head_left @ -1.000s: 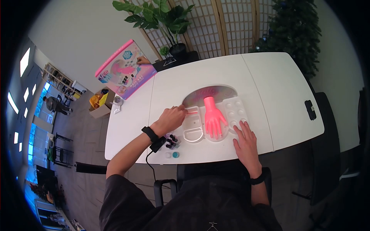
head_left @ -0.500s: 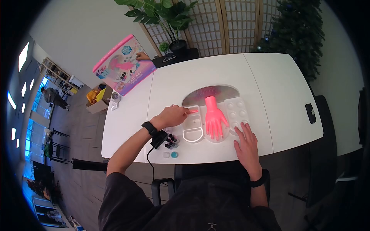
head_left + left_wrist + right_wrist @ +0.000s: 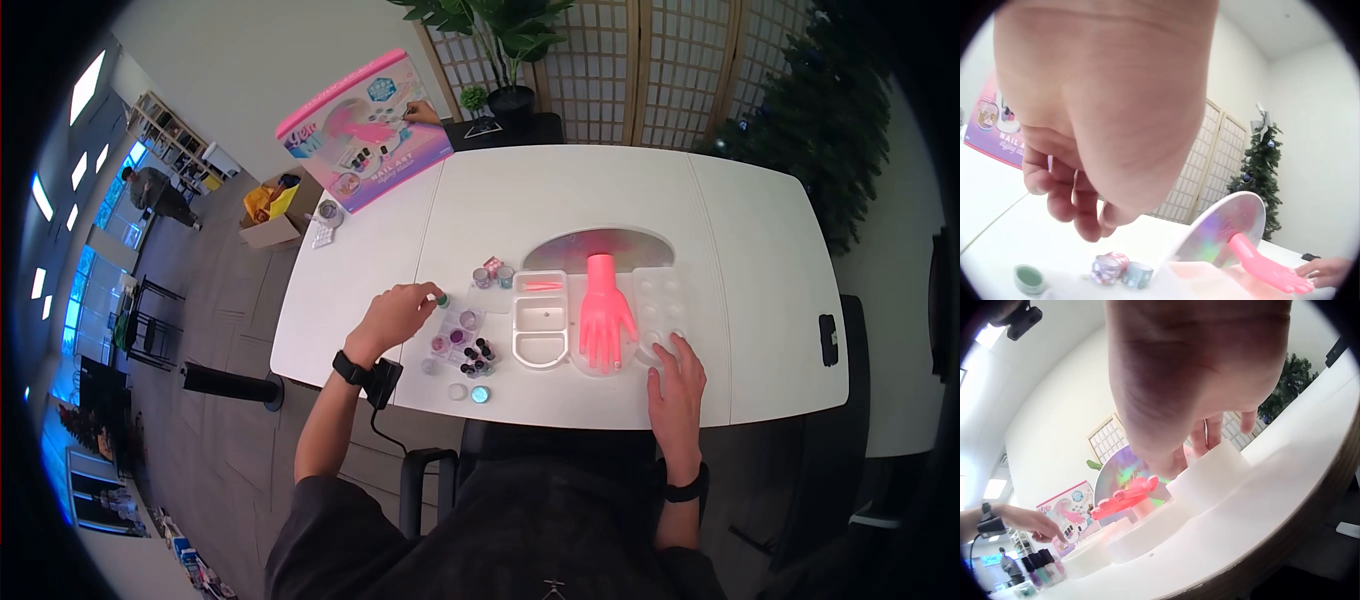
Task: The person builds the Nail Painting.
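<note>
My left hand (image 3: 393, 318) hovers over the table with its fingers loosely bent and nothing in them. Its fingertips are beside a small green pot (image 3: 442, 300); the left wrist view shows this pot (image 3: 1029, 279) below the fingers, apart from them. Pink tweezers-like sticks (image 3: 544, 286) lie in the top compartment of the white tray (image 3: 516, 325). A pink model hand (image 3: 602, 318) stands at the middle of the set, palm side unclear. Relaxed fingers of my right hand (image 3: 678, 385) rest on the round-welled palette (image 3: 660, 292) at its lower edge.
Decorated tape rolls (image 3: 482, 278), purple pots (image 3: 457, 336), dark-capped bottles (image 3: 478, 356) and a turquoise pot (image 3: 481, 395) stand left of the tray. A half-round shiny panel (image 3: 560, 250) is behind the model hand. A nail art box (image 3: 375, 135) stands at the back left.
My left hand has left the tray's top compartment and moved left to the green pot, uncovering the tape rolls and pots. The head view has shifted. My right hand stays at the palette.
</note>
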`<state>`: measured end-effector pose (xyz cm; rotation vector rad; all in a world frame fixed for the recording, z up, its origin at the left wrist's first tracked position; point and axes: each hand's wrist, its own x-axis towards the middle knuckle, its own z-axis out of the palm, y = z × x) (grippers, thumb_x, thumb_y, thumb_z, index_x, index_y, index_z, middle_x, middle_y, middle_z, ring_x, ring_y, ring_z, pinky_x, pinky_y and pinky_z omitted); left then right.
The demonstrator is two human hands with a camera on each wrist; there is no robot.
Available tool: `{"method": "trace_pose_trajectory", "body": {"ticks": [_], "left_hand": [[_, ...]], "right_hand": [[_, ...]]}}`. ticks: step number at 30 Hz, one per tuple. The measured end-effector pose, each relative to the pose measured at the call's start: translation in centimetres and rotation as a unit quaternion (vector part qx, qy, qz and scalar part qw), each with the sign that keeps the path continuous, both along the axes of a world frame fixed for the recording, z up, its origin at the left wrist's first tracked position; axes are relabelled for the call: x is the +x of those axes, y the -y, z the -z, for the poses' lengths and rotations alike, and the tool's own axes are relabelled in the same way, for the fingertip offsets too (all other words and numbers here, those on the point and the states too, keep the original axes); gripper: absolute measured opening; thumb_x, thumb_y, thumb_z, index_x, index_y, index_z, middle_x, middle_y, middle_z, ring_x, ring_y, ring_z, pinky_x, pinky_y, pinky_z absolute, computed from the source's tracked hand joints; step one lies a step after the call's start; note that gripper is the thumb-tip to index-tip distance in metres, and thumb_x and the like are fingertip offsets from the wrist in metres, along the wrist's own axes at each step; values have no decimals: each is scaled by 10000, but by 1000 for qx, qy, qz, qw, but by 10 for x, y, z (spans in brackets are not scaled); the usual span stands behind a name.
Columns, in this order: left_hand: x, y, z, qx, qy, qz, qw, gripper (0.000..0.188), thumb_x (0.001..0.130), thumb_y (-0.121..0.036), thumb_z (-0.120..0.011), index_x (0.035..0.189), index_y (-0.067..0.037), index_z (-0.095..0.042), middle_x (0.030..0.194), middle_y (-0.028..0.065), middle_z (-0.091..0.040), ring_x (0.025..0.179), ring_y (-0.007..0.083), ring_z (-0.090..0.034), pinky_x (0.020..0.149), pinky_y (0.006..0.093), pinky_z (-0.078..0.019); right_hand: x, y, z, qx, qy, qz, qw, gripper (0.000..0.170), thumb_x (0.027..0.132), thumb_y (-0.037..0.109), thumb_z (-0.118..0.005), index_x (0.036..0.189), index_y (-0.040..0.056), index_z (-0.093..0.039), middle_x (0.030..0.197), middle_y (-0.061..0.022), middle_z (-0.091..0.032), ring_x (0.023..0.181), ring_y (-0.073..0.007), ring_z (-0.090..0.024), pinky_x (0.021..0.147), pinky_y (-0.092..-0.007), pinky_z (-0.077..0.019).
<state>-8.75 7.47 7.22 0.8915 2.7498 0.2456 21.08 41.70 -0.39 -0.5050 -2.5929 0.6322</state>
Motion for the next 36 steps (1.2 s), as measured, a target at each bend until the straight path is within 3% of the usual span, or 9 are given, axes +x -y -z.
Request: {"method": "trace_pose_trajectory", "body": {"ticks": [5, 8, 11, 19, 24, 28, 31, 36], "left_hand": [[38, 28, 22, 72, 67, -64, 993, 300, 1044, -260, -680, 1294, -105, -741, 1180, 132, -776, 997, 321, -767, 883, 451, -610], [53, 30, 27, 85, 76, -79, 990, 354, 1022, -305, -731, 1320, -115, -724, 1307, 113, -683, 1083, 319, -737, 923, 448, -602], [62, 28, 31, 105, 65, -71, 990, 387, 1013, -302, -759, 1350, -116, -716, 1315, 102, -667, 1075, 286, -723, 932, 419, -595], [69, 27, 38, 139, 47, -63, 987, 437, 982, -280, -787, 1360, -107, -654, 1296, 104, -659, 1063, 304, -722, 917, 444, -597], [72, 29, 48, 143, 50, -24, 988, 449, 969, -197, -786, 1380, -101, -631, 1243, 89, -686, 1052, 288, -721, 903, 436, -597], [64, 32, 44, 187, 43, -64, 979, 432, 964, -161, -776, 1368, -95, -637, 1188, 81, -710, 1061, 291, -713, 904, 434, -595], [49, 41, 55, 181, -30, -70, 981, 422, 956, -147, -772, 1355, -91, -647, 1154, 82, -722, 1058, 294, -705, 899, 430, -592], [41, 40, 61, 130, -60, -29, 989, 449, 927, -123, -775, 1360, -89, -661, 1197, 89, -704, 1170, 318, -657, 995, 447, -546]], "right_hand": [[10, 14, -7, -27, -11, 14, 999, 292, 1004, 16, -672, 1295, 29, -701, 1502, -143, -570, 1426, -361, -519, 1208, -492, -385], [12, 19, -11, -50, 24, -11, 998, 290, 1053, 36, -608, 1329, 57, -695, 1528, -117, -575, 1463, -349, -482, 1227, -474, -378], [10, 23, -14, -49, 38, -23, 998, 282, 1046, 28, -609, 1311, 54, -701, 1506, -114, -591, 1434, -353, -504, 1213, -472, -393], [1, 33, -21, -31, 39, -35, 998, 272, 1031, 22, -617, 1288, 37, -702, 1426, -124, -641, 1363, -355, -562, 1190, -464, -408], [0, 37, -20, -19, 48, -38, 998, 266, 1036, 28, -613, 1288, 27, -699, 1407, -129, -651, 1352, -353, -570, 1189, -462, -409], [-1, 37, -23, -28, 47, -36, 998, 260, 1044, 35, -609, 1288, 19, -697, 1404, -135, -653, 1354, -353, -572, 1191, -461, -408], [-1, 33, -20, -36, 29, -38, 998, 269, 1017, 5, -634, 1281, 17, -683, 1375, -134, -656, 1309, -368, -571, 1190, -482, -394], [0, 34, -21, -23, 23, -23, 999, 278, 1022, 13, -633, 1297, 12, -672, 1384, -139, -657, 1315, -370, -572, 1192, -481, -396]]}}
